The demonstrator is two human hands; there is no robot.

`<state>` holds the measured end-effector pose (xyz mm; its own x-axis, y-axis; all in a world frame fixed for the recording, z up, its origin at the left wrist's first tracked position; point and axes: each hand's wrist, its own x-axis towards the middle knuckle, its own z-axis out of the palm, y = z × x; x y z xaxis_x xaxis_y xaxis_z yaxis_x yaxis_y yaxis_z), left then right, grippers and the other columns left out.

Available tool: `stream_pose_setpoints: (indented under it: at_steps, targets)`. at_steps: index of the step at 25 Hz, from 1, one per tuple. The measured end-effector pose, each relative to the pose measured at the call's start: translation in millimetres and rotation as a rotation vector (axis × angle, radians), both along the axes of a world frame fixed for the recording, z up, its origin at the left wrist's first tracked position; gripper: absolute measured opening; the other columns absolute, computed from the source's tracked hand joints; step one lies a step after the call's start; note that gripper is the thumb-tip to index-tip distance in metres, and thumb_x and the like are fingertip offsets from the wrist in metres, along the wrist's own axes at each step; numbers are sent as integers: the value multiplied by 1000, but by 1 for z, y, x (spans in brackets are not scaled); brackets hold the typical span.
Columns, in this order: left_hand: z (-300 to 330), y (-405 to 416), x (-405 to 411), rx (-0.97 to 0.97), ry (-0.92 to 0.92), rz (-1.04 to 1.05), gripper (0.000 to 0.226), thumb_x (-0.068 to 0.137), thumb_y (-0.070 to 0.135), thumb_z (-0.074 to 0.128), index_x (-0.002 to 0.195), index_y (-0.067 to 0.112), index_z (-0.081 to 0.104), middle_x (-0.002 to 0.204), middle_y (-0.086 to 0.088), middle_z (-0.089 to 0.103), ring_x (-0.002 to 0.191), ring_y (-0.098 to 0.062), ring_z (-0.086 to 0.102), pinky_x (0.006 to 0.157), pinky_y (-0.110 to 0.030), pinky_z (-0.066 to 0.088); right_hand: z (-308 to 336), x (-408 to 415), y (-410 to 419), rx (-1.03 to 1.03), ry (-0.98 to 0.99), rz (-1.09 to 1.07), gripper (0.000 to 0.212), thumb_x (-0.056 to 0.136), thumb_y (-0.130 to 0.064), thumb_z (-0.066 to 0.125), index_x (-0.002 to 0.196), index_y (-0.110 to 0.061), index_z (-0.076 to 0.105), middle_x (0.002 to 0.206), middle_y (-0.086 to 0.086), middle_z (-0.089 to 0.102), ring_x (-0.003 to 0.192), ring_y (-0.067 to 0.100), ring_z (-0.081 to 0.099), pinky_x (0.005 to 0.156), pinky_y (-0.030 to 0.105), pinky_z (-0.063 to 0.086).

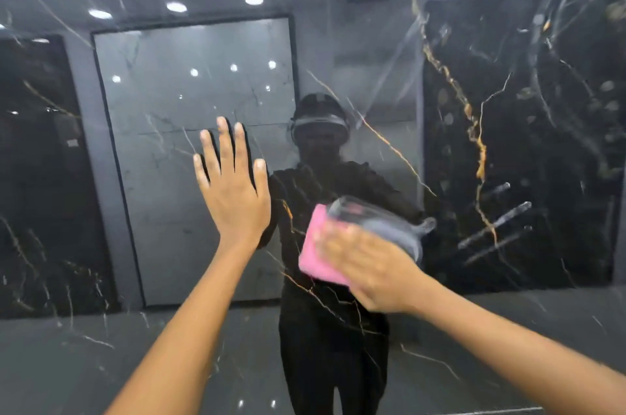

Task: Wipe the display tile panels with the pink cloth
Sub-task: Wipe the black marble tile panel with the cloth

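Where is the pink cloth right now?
Head view, right of centre: the pink cloth is under the right hand, against the glossy tile panel.

Tile showroom — glossy marble panels [474,143]

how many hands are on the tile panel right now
2. The left hand lies flat, fingers spread, on the glossy tile panel left of centre. The right hand, blurred, presses the pink cloth against it lower right.

Right hand [369,265] presses pink cloth [316,255] flat against glossy tile panel [508,109]; left hand [233,191] spread flat beside the cloth.
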<state>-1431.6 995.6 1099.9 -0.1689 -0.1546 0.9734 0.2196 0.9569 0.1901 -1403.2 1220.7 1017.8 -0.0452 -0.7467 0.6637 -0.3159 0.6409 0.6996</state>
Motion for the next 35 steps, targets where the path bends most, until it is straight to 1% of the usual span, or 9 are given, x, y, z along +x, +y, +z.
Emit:
stream_pose_setpoints:
  at_steps: [3, 8, 13, 15, 20, 25, 31, 33, 35]
  targets:
    - [4, -1, 0, 3, 15, -7, 58, 102, 34, 29, 156, 15, 20, 164, -4, 13, 151, -30, 9, 120, -50, 11, 50, -5, 27, 171, 8, 49, 58, 83, -11, 39, 140, -1, 43, 139, 18, 52, 132, 30, 44, 112, 40, 32]
    - [7, -1, -3, -1, 29, 2, 58, 102, 35, 30, 155, 15, 22, 163, -4, 14, 151, -29, 10, 120, -48, 11, 166, -8, 34, -721, 37, 77, 68, 72, -7, 45, 140, -1, 47, 144, 20, 45, 134, 35, 40, 115, 43, 29]
    - [6, -1, 2, 16, 48, -28, 55, 97, 35, 37, 149, 15, 38, 159, -6, 30, 146, -29, 21, 116, -45, 14, 59, 3, 3, 385, -134, 52, 66, 79, -14, 44, 143, -4, 42, 150, 14, 39, 143, 26, 29, 120, 40, 19]
    - [20, -4, 8, 48, 62, -60, 47, 95, 34, 39, 136, 14, 49, 147, -7, 43, 137, -29, 32, 110, -46, 18, 118, -5, 15, 316, -44, 73, 64, 76, -15, 45, 140, -6, 48, 146, 14, 44, 140, 26, 33, 120, 35, 16]
    - [109, -10, 16, 70, 167, -142, 47, 95, 31, 36, 136, 11, 46, 146, -6, 41, 143, -25, 27, 115, -45, 14, 248, -9, 16, -558, -1, 105, 73, 67, -7, 50, 140, 0, 45, 145, 21, 44, 138, 37, 37, 119, 35, 16]
    - [198, -4, 5, 53, 192, -168, 58, 97, 33, 29, 150, 12, 34, 161, -3, 25, 150, -22, 13, 120, -41, 6, 202, -2, -8, 326, -48, 71, 69, 75, -23, 43, 142, -7, 46, 150, 11, 40, 143, 25, 30, 120, 35, 16]
    - [199, -7, -11, -8, 190, -63, 58, 101, 34, 26, 156, 15, 21, 164, 1, 14, 151, -19, 5, 120, -34, -3, 350, -5, 37, -953, 25, 68, 73, 73, -24, 40, 144, -5, 42, 151, 14, 39, 141, 29, 33, 116, 30, 14]
    - [201, -7, -11, -3, 189, -58, 60, 100, 35, 24, 156, 15, 21, 164, 1, 14, 151, -19, 5, 121, -35, -3, 322, -15, -5, -800, 34, 116, 72, 72, -21, 40, 139, 2, 46, 144, 22, 46, 135, 36, 40, 115, 33, 15]
    - [201, -7, -11, -1, 184, -60, 60, 99, 36, 24, 156, 14, 22, 164, 1, 14, 151, -19, 6, 121, -36, -1, 284, -19, -33, -269, 56, 122, 69, 71, -23, 39, 134, 2, 52, 139, 20, 51, 132, 33, 43, 115, 30, 14]
